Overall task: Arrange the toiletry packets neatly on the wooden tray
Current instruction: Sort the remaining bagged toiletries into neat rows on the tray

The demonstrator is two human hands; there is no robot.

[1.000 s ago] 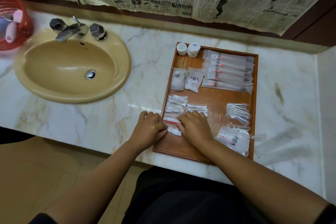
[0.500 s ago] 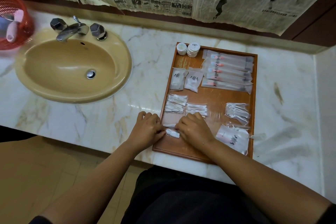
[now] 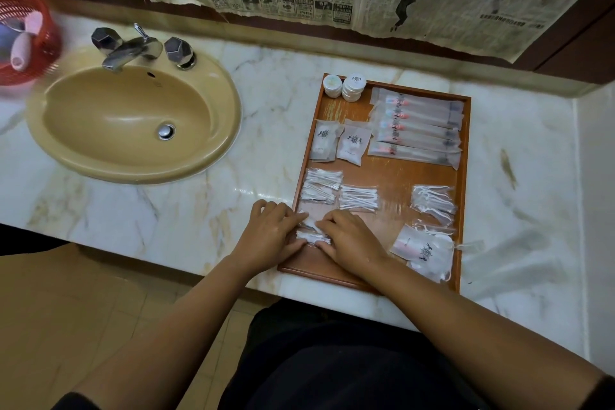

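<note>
In the head view, my left hand (image 3: pixel 271 235) and right hand (image 3: pixel 349 243) have slid back toward me. Their bent fingers pinch the ends of a small white packet (image 3: pixel 312 236) at the tray (image 3: pixel 392 173)'s seven o'clock corner (contents too blurred to tell). The swab packets (image 3: pixel 357 198) lie at its twelve o'clock, uncovered now. I judge this row is nearly squared.
</note>
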